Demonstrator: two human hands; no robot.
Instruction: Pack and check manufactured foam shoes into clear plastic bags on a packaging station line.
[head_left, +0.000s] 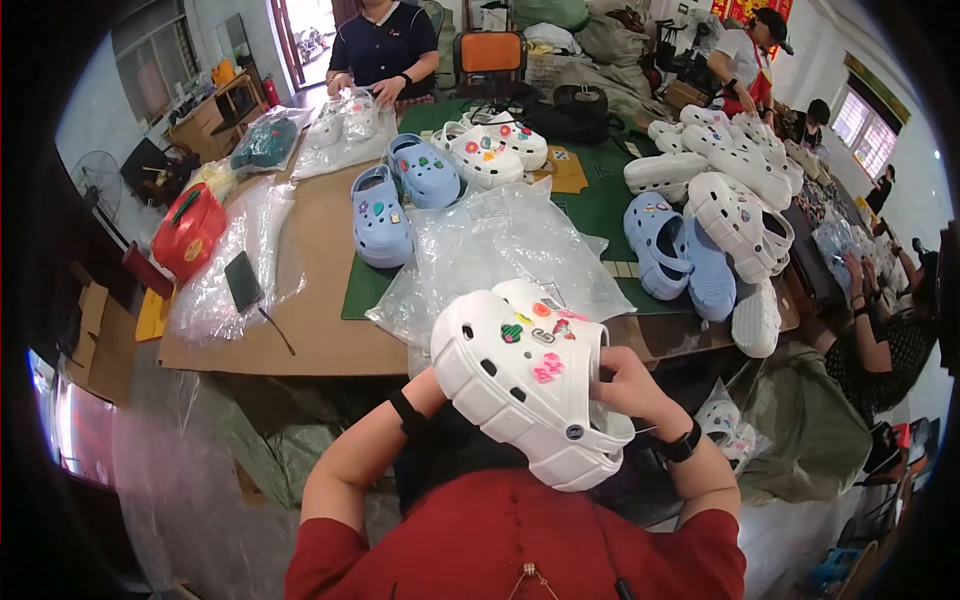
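Observation:
A white clog [480, 370] with colourful charms on its upper is held up over the near table edge, tilted, its toe toward the left. My right hand [635, 385] is at its opening, the fingers bent into the shoe and partly hidden. My left hand [428, 385] goes behind the toe and supports the clog from below; its fingers are out of sight. Just beyond lies a clear plastic bag [490, 240], flat on the table. Behind the bag stand a pair of blue clogs [425, 172] and a pair of white clogs [485, 155], also decorated with charms.
At right is a pile of white clogs [735, 215] with blue clogs [655, 240] beside it. To the left lie plastic bags [235, 260], a red container [188, 235] and a dark flat device [242, 280]. Across the table a person [385, 50] handles bagged clogs; others work at right.

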